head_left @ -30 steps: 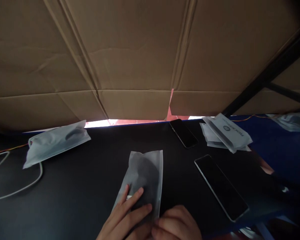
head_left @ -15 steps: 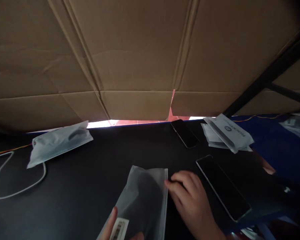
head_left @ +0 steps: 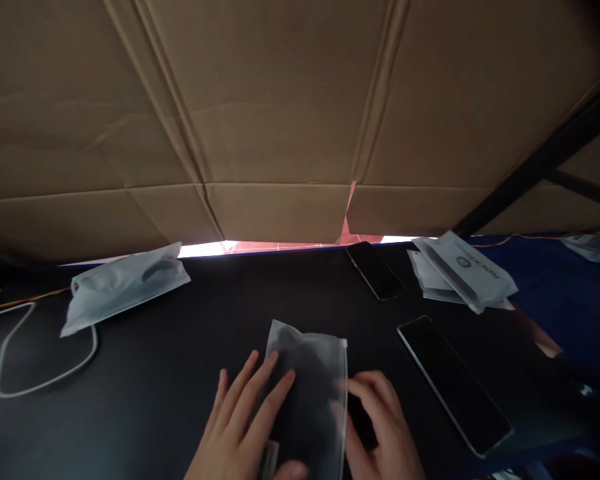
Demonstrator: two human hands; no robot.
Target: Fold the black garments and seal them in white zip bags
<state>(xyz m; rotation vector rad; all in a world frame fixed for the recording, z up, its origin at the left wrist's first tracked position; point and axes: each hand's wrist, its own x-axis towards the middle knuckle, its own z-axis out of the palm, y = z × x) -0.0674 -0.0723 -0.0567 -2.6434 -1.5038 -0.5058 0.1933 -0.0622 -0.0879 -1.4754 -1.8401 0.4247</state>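
Note:
A frosted zip bag (head_left: 313, 393) lies on the black table top in front of me, with a dark shape under or inside its film. My left hand (head_left: 245, 420) rests with spread fingers on the bag's left part, partly over a barcode label (head_left: 270, 460). At the bag's right edge, along the zip strip, my right hand (head_left: 383, 427) is bent, with thumb and forefinger tips showing through the film; they are apart. To the right lies a large black phone (head_left: 455, 383), and farther back a smaller dark phone (head_left: 375, 270).
White printed pouches (head_left: 465, 270) are stacked at the back right. Another filled frosted bag (head_left: 127, 283) lies at the back left beside a white cable (head_left: 45, 385). A cardboard wall (head_left: 280, 100) stands behind the table (head_left: 170, 373); a dark bar (head_left: 535, 160) slants at right.
My left hand has moved up and now lies spread on the bag. My right hand has shifted slightly down, its fingertips now behind the bag's film. The view has shifted a little.

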